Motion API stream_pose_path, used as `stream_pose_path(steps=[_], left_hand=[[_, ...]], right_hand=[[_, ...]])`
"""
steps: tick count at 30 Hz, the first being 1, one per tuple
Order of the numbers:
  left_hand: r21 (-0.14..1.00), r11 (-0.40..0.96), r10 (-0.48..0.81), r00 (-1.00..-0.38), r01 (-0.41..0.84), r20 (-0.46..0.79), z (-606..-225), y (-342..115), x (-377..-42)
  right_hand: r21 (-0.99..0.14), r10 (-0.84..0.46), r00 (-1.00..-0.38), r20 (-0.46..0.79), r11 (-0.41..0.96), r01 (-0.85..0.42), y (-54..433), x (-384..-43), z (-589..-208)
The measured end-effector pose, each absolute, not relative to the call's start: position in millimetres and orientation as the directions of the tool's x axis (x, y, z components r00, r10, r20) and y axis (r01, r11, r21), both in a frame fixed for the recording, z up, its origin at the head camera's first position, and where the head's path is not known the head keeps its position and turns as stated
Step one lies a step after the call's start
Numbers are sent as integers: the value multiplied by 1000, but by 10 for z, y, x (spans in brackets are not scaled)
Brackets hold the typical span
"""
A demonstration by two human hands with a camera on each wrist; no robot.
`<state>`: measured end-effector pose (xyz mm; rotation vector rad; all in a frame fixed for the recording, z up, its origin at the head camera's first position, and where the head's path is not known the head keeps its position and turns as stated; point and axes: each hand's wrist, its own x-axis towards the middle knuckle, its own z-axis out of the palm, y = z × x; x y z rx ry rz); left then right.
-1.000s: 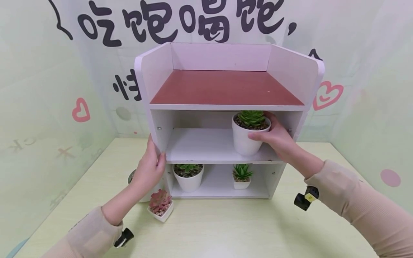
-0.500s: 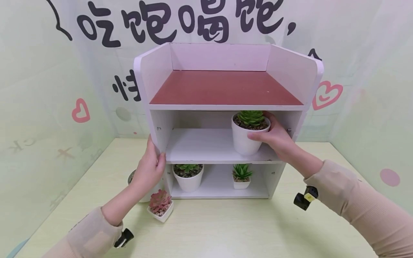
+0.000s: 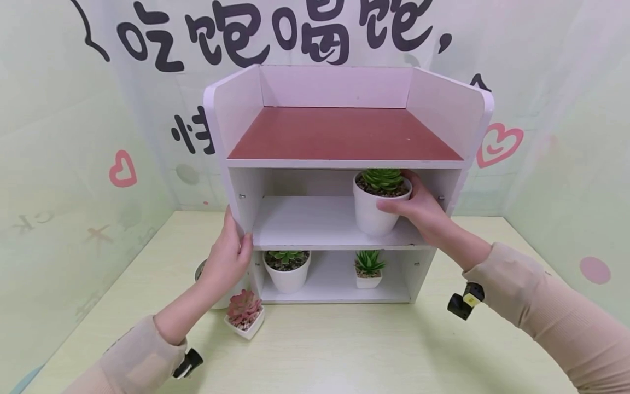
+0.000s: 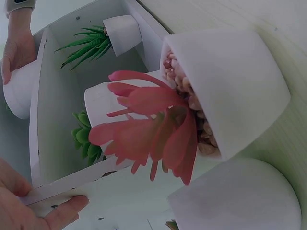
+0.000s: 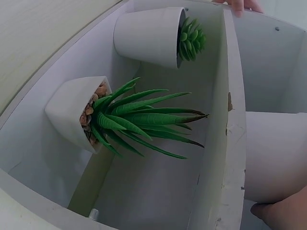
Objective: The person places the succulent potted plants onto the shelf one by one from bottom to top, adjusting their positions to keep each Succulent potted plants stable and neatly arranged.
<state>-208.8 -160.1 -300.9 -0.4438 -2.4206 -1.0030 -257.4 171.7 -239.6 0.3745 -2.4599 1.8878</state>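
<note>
One potted succulent [image 3: 370,215] sits gripped in the right hand [image 3: 424,210], the left hand [image 3: 228,256] clasping the shelf unit [image 3: 305,221].

I count five white pots [image 3: 370,216], so three round ones [image 4: 240,196] and two smaller squarish ones [image 3: 368,283]. Plants I can properly make out: four, as in three green plants [image 3: 369,262] and one red plant [image 3: 244,305]. The fifth is mostly hidden, tbh. One shelf unit [image 3: 449,106], three levels [image 3: 305,219]. Two hands [image 3: 425,210], two beige sleeves [image 3: 566,317], two little black gadgets [image 3: 460,307]. Oh, and two pink hearts [image 3: 113,172].
</note>
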Motion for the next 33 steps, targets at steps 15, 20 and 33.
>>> stream_pose_path(steps=[15, 20, 33], left_hand=[[570, 679, 111, -832, 463, 544, -3013, -1596, -2090], [569, 680, 109, -832, 462, 544, -3013, -1600, -2094], [567, 681, 115, -833, 463, 542, -2999, -1609, -2089]], right_hand=[[-952, -184, -970, 161, 230, -201, 1728, -2542, -2388], [-950, -191, -966, 176, 225, -217, 1730, -2538, -2403], [-939, -263, -942, 210, 212, -269, 1769, -2208, -2397]])
